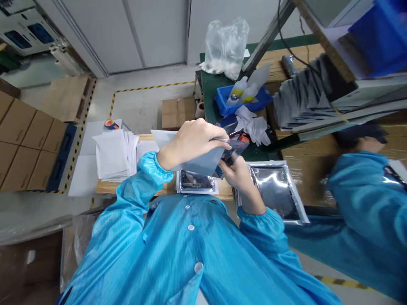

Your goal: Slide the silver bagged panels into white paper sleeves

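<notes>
My left hand [197, 140] is closed, its fingertips pinching the upper right edge of a pale sheet [200, 163] that hangs tilted beneath the hand. My right hand [237, 171] is wrapped round a dark, shiny piece of film or bag [238, 148], close against the sheet's right end; the overlap hides exactly what it grips. Below the sheet, on the wooden bench [108, 186], a silver-edged bag [197, 189] holds a dark electronic part [194, 179]. To the right of my right hand lies a larger shiny silver bag [275, 186].
A stack of white sheets [116, 154] lies left of my hands. Ahead right stand a blue bin [222, 108] with bottles and a pile of white gloves [254, 127]. A co-worker's sleeve [365, 182] is at the right. Cartons [32, 144] stand at the far left.
</notes>
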`<state>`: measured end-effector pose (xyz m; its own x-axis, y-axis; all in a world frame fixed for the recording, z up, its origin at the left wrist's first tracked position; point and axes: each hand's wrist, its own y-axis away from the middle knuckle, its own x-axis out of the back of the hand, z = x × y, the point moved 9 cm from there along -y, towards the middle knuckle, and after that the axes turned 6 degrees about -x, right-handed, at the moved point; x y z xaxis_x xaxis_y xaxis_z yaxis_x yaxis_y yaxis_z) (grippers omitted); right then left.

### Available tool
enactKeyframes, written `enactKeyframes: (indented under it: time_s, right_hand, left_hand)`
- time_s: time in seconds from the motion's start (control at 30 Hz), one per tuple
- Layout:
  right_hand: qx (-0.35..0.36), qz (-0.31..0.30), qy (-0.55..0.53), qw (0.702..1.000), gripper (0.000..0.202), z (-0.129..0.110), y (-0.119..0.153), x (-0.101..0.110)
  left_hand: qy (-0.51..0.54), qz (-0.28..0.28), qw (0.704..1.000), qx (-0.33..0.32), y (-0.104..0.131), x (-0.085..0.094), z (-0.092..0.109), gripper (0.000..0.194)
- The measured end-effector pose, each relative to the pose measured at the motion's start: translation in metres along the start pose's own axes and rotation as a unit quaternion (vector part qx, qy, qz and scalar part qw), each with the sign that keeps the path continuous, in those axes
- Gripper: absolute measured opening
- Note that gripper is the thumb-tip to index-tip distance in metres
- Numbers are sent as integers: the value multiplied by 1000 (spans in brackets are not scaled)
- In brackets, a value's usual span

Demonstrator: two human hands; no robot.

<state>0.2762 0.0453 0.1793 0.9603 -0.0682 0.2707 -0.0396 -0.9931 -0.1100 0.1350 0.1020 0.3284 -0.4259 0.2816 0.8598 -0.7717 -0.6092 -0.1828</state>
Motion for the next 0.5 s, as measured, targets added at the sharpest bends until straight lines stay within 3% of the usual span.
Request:
enactKeyframes:
  time_s: [0.1, 0.17, 0.23, 0.3, 0.33, 0.4, 0.43, 0.5]
  right_hand:
    - [-3, -27, -10, 1000, 23, 11, -1, -12]
    - [-13, -4, -43, 999, 26, 20, -3, -18]
    - [-40, 59, -117, 991, 31, 30, -4, -20]
    - [-80, 135, -232, 960, 35, 42, -3, -19]
    - [-99, 163, -293, 937, 39, 47, -2, -19]
    - [-127, 195, -386, 893, 50, 52, -3, -22]
    - [-135, 201, -411, 879, 52, 52, -4, -22]
    - [-140, 207, -434, 866, 52, 51, -6, -23]
  left_hand:
    - [8, 0, 1000, 6, 1, -12, -2, 19]
    - [7, 33, 999, -9, 3, -13, 4, 22]
    - [-6, 105, 994, -42, 13, -4, 16, 34]
    - [-22, 238, 971, -25, 37, 15, 20, 55]
    - [-22, 326, 945, 19, 57, 24, 14, 70]
    - [16, 498, 853, 152, 111, 27, -12, 103]
    - [57, 551, 806, 210, 135, 15, -27, 119]
    - [187, 564, 756, 275, 159, -27, -56, 129]
